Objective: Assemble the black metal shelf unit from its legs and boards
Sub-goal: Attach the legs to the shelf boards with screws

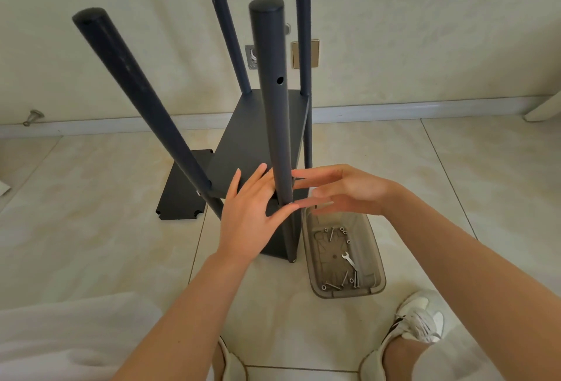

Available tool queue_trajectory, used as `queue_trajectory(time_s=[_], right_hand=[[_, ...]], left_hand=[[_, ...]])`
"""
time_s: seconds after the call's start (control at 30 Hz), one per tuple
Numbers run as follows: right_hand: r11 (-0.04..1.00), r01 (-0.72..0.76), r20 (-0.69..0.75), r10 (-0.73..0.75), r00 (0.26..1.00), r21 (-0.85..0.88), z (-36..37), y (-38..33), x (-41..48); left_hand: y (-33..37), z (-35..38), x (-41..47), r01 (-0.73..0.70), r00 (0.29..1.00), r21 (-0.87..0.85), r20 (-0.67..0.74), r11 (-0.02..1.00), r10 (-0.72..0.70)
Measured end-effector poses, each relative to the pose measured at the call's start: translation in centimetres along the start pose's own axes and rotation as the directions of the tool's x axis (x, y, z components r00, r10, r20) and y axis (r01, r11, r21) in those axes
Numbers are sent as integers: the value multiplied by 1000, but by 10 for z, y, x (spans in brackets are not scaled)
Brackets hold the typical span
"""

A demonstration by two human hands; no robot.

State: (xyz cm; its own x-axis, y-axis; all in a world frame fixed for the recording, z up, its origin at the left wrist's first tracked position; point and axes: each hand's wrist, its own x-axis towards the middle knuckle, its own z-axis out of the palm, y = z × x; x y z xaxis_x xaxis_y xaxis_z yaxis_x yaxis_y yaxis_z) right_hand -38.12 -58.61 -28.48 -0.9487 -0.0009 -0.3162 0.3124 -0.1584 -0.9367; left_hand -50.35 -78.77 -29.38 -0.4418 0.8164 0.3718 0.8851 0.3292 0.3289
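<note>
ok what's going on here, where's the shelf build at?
A person is assembling a black metal shelf unit on the tiled floor. Four round black legs stand upright with a black shelf board fitted between them. The left hand and right hand flank the nearest leg at board height, fingers straight, not gripping. Another black board lies loose on the floor. A translucent plastic tray beside the unit holds screws and a small silver wrench.

Rear legs (226,25) beyond top edge
</note>
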Motion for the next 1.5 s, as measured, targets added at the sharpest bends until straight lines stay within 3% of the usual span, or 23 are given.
queue_trajectory(time_s=[0.1,0.2,0.37,0.5,0.73,0.9,1.1,1.33,1.5], right_hand=[[995,-37,-44,41,998,88,-23,23,-6],[982,-180,-174,186,967,51,-38,60,-8],[896,-442,-480,371,795,-41,-36,133,5],[830,-528,-578,345,739,-179,-22,169,29],[608,-562,-555,227,800,-561,-24,203,68],[437,-528,-526,139,839,-728,-33,217,84],[253,-560,-563,65,824,-789,-33,223,92],[211,-581,-593,5,805,-786,-33,232,93],[304,-553,-582,-4,813,-776,-32,236,85]], left_hand=[[-2,1,-2,-8,1000,30,-24,1000,9],[-3,5,-3,-16,998,44,-62,999,19],[-4,13,-6,-13,992,33,-128,999,17],[-4,19,-9,2,985,41,-170,999,5],[-6,23,-10,3,984,54,-176,999,7],[-10,27,-12,-24,979,58,-203,998,35],[-8,31,-10,-49,967,69,-246,996,64],[-7,33,-8,-57,964,78,-256,995,75],[-6,33,-8,-53,966,64,-251,997,68]])
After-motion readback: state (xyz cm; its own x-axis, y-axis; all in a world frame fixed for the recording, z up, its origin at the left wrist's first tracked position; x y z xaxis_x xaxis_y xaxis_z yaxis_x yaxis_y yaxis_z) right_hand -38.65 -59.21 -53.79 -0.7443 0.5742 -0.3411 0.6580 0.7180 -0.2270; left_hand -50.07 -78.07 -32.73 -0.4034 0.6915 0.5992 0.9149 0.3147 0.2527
